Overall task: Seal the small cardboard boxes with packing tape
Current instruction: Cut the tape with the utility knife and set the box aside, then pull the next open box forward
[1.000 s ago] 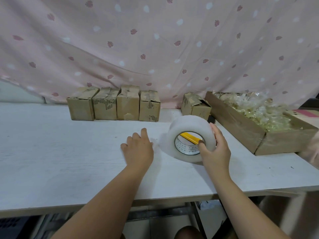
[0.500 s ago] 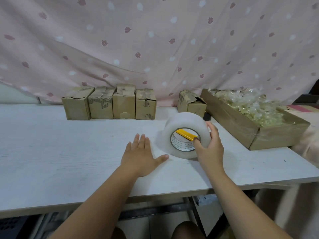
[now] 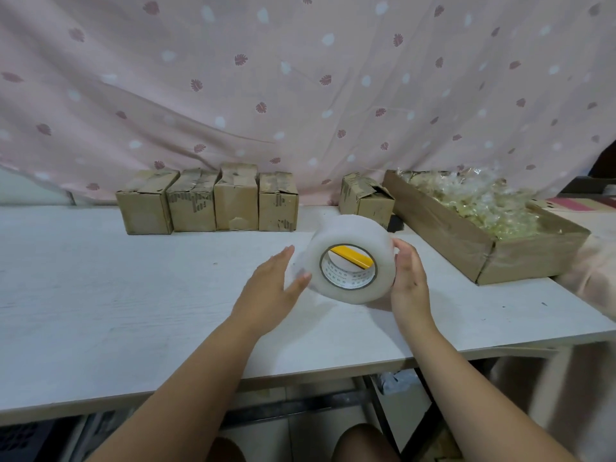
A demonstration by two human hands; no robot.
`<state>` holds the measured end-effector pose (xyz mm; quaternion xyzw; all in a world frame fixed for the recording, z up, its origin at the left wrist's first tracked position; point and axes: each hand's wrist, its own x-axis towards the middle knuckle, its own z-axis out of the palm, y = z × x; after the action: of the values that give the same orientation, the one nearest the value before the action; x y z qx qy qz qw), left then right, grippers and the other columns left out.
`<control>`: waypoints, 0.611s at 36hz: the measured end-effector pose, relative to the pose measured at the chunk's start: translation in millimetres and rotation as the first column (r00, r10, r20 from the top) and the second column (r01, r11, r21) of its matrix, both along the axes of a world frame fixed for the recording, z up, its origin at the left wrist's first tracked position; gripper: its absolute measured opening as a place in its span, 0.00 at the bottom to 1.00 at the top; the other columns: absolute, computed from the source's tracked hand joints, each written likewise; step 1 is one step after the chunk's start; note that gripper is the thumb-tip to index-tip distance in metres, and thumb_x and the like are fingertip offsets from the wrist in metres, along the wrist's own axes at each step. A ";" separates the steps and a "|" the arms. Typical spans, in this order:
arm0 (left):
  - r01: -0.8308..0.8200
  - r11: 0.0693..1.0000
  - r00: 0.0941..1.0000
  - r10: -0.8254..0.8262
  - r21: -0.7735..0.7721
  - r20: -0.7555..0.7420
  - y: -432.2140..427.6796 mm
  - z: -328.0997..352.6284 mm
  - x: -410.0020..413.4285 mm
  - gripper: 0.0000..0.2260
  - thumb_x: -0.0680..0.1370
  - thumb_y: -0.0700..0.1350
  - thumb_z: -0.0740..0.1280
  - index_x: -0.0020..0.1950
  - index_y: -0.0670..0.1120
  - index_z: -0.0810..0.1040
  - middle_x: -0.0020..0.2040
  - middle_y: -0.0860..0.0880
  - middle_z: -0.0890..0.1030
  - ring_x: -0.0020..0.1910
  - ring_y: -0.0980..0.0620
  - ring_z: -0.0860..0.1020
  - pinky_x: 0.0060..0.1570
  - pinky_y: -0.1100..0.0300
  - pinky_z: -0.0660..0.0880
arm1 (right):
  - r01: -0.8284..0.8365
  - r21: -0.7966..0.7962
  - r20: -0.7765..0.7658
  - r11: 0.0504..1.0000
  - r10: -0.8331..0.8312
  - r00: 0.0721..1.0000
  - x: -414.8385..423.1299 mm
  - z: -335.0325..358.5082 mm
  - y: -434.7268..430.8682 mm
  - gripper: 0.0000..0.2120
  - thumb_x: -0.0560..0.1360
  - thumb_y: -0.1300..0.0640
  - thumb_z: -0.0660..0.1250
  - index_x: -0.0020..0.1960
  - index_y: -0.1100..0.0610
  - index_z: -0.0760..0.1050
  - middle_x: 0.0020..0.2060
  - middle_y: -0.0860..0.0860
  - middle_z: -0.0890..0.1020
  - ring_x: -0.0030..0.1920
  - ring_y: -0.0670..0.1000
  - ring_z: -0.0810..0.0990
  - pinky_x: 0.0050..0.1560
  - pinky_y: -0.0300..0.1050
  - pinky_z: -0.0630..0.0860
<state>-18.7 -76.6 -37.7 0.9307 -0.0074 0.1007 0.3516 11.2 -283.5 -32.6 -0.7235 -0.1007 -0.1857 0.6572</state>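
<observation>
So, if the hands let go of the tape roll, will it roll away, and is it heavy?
It would probably roll: the tape roll seems to stand on its curved rim on the smooth table, between the left hand and the right hand. Thickly wound, so likely heavy for its size. The yellow piece in its core may slip out.

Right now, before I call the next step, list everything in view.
tape roll: one, translucent white, on edge mid-table between the hands
yellow object: one, yellow, inside the roll's core
small boxes: four, brown, row at back left
lone small box: one, brown, right of that row
tray box: one, brown, right side
wrapped pieces: many, clear yellowish, filling the tray box
table: one, white
curtain: one, pink patterned, behind
left hand: one, flat against roll's left side
right hand: one, against roll's right side
</observation>
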 end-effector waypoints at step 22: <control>-0.241 0.873 0.963 0.270 -0.424 0.008 10.6 7.7 21.3 0.14 0.78 0.38 0.57 0.50 0.54 0.78 0.41 0.58 0.84 0.47 0.57 0.79 0.41 0.67 0.72 | 0.181 -0.797 0.086 0.576 -0.188 0.978 155.5 32.8 -10.3 0.38 0.76 0.49 0.69 0.79 0.47 0.52 0.78 0.52 0.54 0.74 0.60 0.52 0.72 0.51 0.57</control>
<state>2.6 -66.0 -30.0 0.8223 0.1256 0.1766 0.5261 166.7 -293.8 0.2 -0.9483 -0.0951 -0.1850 0.2398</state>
